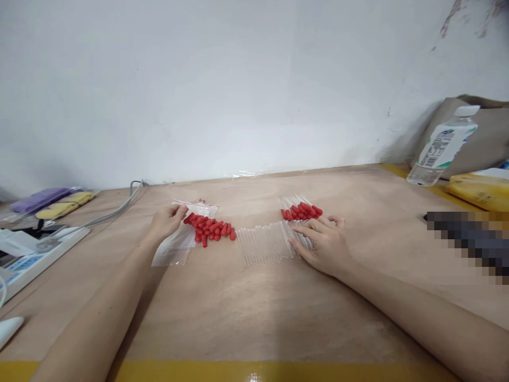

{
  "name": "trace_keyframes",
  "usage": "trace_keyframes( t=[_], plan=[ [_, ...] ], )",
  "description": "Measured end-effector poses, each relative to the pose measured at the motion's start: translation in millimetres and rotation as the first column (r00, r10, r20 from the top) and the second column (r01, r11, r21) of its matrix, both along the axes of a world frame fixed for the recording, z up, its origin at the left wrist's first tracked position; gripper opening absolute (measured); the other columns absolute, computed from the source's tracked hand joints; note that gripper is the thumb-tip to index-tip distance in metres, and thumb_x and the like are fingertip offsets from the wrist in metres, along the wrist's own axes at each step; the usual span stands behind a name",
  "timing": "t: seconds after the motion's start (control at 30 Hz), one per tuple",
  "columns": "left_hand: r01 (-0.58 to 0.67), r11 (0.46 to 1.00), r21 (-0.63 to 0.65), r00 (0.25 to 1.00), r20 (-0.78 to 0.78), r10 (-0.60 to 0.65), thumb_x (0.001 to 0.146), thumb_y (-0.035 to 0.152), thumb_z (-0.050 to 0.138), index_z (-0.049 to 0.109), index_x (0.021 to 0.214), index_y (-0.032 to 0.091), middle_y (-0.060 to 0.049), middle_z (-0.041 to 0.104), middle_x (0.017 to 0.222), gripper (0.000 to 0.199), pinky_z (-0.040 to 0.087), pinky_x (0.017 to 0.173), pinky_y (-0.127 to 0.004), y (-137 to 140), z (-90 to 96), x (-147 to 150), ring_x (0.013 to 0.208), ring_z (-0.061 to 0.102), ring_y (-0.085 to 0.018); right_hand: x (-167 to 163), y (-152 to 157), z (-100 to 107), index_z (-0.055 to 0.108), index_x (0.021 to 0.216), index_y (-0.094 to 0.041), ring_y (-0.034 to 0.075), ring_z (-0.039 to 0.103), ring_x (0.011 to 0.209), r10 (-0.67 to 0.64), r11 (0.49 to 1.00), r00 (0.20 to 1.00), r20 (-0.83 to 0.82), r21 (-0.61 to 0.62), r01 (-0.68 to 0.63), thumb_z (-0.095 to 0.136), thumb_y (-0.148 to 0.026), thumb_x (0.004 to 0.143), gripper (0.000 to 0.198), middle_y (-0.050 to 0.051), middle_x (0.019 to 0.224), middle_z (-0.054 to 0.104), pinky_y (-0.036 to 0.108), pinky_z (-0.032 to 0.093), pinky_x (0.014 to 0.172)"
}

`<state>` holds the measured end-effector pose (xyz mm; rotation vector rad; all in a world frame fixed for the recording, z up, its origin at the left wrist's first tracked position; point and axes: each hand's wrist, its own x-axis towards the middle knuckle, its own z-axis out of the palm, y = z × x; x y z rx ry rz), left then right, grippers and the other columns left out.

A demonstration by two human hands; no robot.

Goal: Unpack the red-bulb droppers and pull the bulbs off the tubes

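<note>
My left hand (167, 220) is closed, its fingertips pinched at a dark red rubber bulb (189, 218) on the left edge of a loose pile of red rubber bulbs (212, 228). Beneath that hand and pile lies a clear zip bag (174, 252). To the right, thin clear tubes (264, 244) lie side by side in a row. My right hand (324, 245) rests over the right end of this row, fingers spread and hiding part of it. Just behind it is a group of tubes fitted with red bulbs (301, 211).
On the left are a power strip (43, 257), a grey cable (115, 214) and purple and yellow packets (44, 201). A plastic bottle (443, 146), a grey-brown bag (487, 132) and a yellow packet (479, 191) stand at the right. A white wall (246, 95) bounds the table behind.
</note>
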<state>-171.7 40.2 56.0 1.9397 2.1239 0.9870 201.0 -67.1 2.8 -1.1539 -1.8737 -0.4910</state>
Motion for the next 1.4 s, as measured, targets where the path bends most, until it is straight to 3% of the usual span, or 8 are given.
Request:
trace_keyframes(
  t=[0.2,0.3,0.43,0.73,0.93,1.1,1.23,1.4],
  plan=[
    [0.085,0.964,0.25,0.995,-0.072,-0.068,0.079,0.04,0.044,0.061,0.091,0.016,-0.005,0.064,0.093,0.031,0.046,0.076,-0.028,-18,11.9,37,0.084,0.059,-0.019,4,1,-1,0.066,0.073,-0.02,0.012,0.05,0.064,0.013,0.999,1.0,-0.015,0.032,-0.012,0.057,-0.03,0.078,0.015,0.0,0.063,0.059,0.036,0.027,0.077],
    [0.373,0.863,0.34,0.927,-0.184,-0.328,0.082,0.035,0.046,0.06,0.088,0.017,-0.005,0.063,0.091,0.025,0.046,0.077,-0.028,-34,9.8,85,0.085,0.058,-0.018,3,2,-3,0.065,0.072,-0.02,0.012,0.047,0.063,0.135,0.991,0.991,0.024,0.016,-0.135,0.057,-0.027,0.078,0.013,0.0,0.062,0.056,0.033,0.03,0.072],
    [0.654,0.732,0.189,0.735,-0.385,-0.558,0.08,0.034,0.052,0.061,0.082,0.018,-0.005,0.06,0.086,0.018,0.045,0.078,-0.033,-44,-1.9,155,0.085,0.056,-0.02,2,1,-3,0.065,0.075,-0.02,0.014,0.044,0.066,0.294,0.956,0.95,0.104,-0.034,-0.292,0.054,-0.025,0.079,0.013,0.002,0.066,0.055,0.03,0.033,0.063],
    [0.586,0.81,-0.013,0.777,-0.274,-0.566,0.069,0.053,0.061,0.063,0.063,0.018,-0.008,0.06,0.079,0.035,0.044,0.077,-0.041,-15,-15.7,237,0.084,0.055,-0.026,15,-1,-2,0.064,0.072,-0.019,0.014,0.042,0.067,0.287,0.956,0.949,0.129,0.022,-0.292,0.055,-0.021,0.078,0.011,0.002,0.066,0.055,0.03,0.034,0.064],
    [0.529,0.848,0.037,0.827,-0.245,-0.506,0.07,0.04,0.062,0.062,0.057,0.016,-0.009,0.058,0.075,0.027,0.044,0.076,-0.039,-12,-17.0,242,0.082,0.056,-0.024,14,-1,2,0.063,0.07,-0.019,0.014,0.042,0.066,0.249,0.966,0.959,0.134,0.042,-0.256,0.054,-0.022,0.079,0.013,0.002,0.065,0.056,0.03,0.033,0.065],
    [0.454,0.883,0.119,0.884,-0.187,-0.429,0.076,0.037,0.056,0.06,0.061,0.015,-0.007,0.056,0.077,0.026,0.044,0.076,-0.037,-32,-8.2,214,0.082,0.055,-0.022,15,-1,1,0.064,0.077,-0.019,0.014,0.047,0.067,0.197,0.976,0.976,0.091,0.077,-0.205,0.055,-0.021,0.078,0.008,0.002,0.069,0.058,0.032,0.036,0.066],
    [0.556,0.806,0.202,0.83,-0.179,-0.528,0.078,0.035,0.057,0.061,0.07,0.017,-0.004,0.054,0.079,0.02,0.043,0.076,-0.034,-67,-6.4,171,0.082,0.053,-0.018,13,0,1,0.057,0.107,-0.017,0.018,0.055,0.087,0.204,0.975,0.979,0.02,0.091,-0.205,0.053,-0.02,0.08,0.028,0.009,0.097,0.06,0.034,0.045,0.076],
    [0.712,0.663,0.233,0.702,-0.255,-0.665,0.08,0.027,0.056,0.061,0.082,0.017,-0.004,0.056,0.084,0.011,0.042,0.078,-0.033,-98,-21.3,131,0.084,0.051,-0.017,3,-1,4,0.046,0.124,-0.013,0.024,0.043,0.119,0.267,0.959,0.944,0.195,0.045,-0.28,0.052,-0.029,0.082,0.045,0.013,0.123,0.052,0.043,0.036,0.099]
  ],
)
